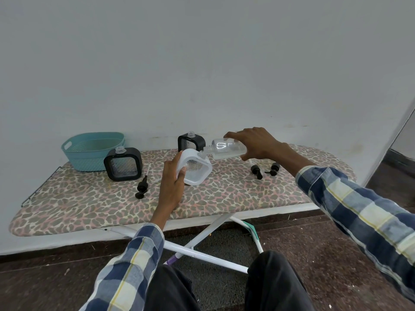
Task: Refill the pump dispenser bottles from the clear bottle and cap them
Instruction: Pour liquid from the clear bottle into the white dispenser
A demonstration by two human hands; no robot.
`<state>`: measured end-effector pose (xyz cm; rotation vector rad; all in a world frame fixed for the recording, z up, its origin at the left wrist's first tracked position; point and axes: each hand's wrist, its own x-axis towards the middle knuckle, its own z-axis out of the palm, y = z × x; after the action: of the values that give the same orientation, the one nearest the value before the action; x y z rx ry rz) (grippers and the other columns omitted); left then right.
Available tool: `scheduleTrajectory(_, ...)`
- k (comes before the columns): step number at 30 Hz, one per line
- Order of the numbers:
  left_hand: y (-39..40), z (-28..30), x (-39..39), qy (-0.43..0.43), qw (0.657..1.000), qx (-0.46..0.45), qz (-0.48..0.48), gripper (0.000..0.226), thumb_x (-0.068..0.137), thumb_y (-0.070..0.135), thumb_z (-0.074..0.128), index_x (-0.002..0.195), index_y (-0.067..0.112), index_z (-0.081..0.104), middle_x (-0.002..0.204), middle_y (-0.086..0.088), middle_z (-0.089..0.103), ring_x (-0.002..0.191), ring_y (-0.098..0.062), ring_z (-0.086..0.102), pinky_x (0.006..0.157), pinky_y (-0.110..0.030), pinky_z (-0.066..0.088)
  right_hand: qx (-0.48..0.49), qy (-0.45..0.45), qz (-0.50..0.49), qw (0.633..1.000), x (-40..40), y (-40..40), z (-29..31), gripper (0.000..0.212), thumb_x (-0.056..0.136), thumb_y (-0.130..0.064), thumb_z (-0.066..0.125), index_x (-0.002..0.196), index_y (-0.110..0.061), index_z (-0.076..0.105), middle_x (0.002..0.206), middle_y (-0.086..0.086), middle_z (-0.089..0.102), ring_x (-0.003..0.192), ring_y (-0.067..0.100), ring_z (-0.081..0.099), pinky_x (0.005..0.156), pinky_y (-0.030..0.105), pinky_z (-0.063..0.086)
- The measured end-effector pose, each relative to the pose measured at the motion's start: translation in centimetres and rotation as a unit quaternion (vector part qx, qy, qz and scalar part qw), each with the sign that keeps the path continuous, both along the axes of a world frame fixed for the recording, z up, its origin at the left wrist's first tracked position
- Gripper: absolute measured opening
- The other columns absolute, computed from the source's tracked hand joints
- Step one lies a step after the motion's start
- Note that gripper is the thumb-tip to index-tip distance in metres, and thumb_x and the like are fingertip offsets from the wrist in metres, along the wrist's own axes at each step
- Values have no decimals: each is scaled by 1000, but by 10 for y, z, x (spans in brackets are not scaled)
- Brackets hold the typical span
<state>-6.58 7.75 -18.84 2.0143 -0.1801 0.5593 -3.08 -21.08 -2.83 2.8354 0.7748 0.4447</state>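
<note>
The clear bottle [226,149] lies almost on its side in the air, long axis running right to left, its neck pointing left and a little down to the open mouth of the white dispenser [195,167]. The two mouths meet, or nearly so; I cannot tell whether liquid is running. The right hand [256,143] has its grip over the bottle's base end, fingers curled across the top and thumb underneath. The left hand [171,180] grips the white dispenser's left side, thumb on the near face and fingers behind, and holds it tipped so its neck leans right toward the bottle, its lower corner on or just above the ironing board [89,205].

The pour turns on that meeting of necks: the bottle comes in from the right and above, so the right hand steers the flow while the left sets the angle. A little clear liquid seems to lie along the bottle's lower side; the level in the white dispenser is hard to read.

Two black dispensers stand uncapped with bare necks: one [123,163] left of the hands, one [191,142] behind the white one, by the wall. What they hold is unclear. Three black pumps lie loose on the board: one [142,186] near the left black dispenser, two [256,172] [272,169] to the right under the right forearm. A teal basket [92,151] sits at the far left; its contents are not visible
</note>
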Motion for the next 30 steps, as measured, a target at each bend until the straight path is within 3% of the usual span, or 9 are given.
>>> scheduleTrajectory(10, -2, 2, -2, 4, 1000, 1, 3, 56, 115, 20, 47, 167, 38, 34, 144, 12, 38, 132, -10, 43, 105, -31, 38, 0, 1, -2, 1000, -2, 0, -1, 85, 74, -32, 87, 147, -40, 44, 122, -5, 74, 100, 25, 67, 78, 40, 56)
scheduleTrajectory(25, -1, 0, -1, 0, 1000, 9, 7, 57, 115, 21, 47, 168, 37, 34, 151, 1, 42, 134, -14, 44, 106, -34, 42, 6, -2, -2, 1000, -3, -1, 1, 85, 74, -30, 87, 147, -40, 44, 122, -5, 74, 99, 25, 67, 77, 39, 55)
scheduleTrajectory(30, -1, 2, -3, 3, 1000, 6, 10, 59, 114, 16, 48, 168, 36, 34, 150, 4, 41, 133, -12, 43, 105, -31, 39, 3, -2, -6, 1000, -3, 0, 1, 85, 74, -31, 87, 147, -40, 45, 119, -4, 74, 99, 25, 67, 79, 40, 55)
